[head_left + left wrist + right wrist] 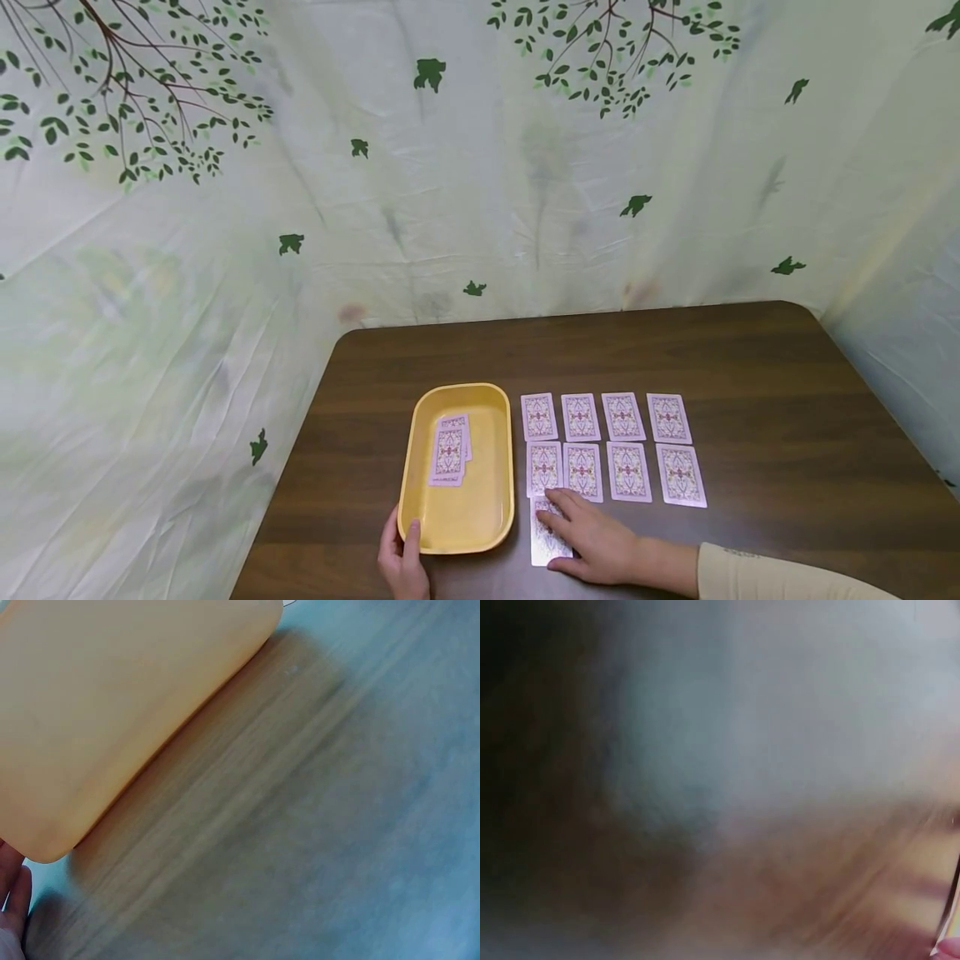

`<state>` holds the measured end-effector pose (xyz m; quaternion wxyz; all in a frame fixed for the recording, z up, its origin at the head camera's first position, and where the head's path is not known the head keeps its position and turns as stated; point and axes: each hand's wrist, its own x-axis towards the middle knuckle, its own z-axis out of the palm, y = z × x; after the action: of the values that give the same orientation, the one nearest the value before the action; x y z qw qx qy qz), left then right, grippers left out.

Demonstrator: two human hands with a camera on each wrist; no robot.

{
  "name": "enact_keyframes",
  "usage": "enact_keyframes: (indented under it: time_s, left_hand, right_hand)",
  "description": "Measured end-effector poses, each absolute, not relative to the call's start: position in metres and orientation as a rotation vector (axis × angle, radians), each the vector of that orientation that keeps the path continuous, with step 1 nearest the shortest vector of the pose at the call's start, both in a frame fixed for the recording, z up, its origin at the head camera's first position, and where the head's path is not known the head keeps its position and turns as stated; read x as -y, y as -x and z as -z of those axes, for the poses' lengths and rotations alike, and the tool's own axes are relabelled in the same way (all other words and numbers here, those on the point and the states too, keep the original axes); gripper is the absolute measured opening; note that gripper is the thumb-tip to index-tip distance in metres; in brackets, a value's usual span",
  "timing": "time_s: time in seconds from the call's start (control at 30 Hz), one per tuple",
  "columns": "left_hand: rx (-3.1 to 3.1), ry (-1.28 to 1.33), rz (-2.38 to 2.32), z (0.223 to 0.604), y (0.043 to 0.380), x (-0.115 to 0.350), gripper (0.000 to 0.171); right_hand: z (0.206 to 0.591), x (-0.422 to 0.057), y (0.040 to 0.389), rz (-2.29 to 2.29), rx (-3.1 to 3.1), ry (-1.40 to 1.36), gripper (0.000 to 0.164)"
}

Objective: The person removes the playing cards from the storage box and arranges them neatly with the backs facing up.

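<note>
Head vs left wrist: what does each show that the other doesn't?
Head only: the right hand touching a patterned card, eight more cards in two rows, the cards inside the tray, and the leaf-printed cloth behind.

Left wrist only: a close-up of a plain face of the tray, wall or underside unclear, plus a pale sliver at the top edge, too small to identify.

Both: the tray, the left hand at one end of it, and the wooden table.
</note>
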<state>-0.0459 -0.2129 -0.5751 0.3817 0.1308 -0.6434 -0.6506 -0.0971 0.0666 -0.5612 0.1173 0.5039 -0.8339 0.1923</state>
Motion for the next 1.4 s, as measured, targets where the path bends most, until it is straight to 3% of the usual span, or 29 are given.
enact_keyframes:
  time_s: [1.4]
  left_hand:
    - [1.649,-0.320,1.645,0.5751,0.0467,0.2120,0.031]
  right_hand:
    - [0.5580,-0.0653,0.1069,-0.609,2.468,-1.463,0.053]
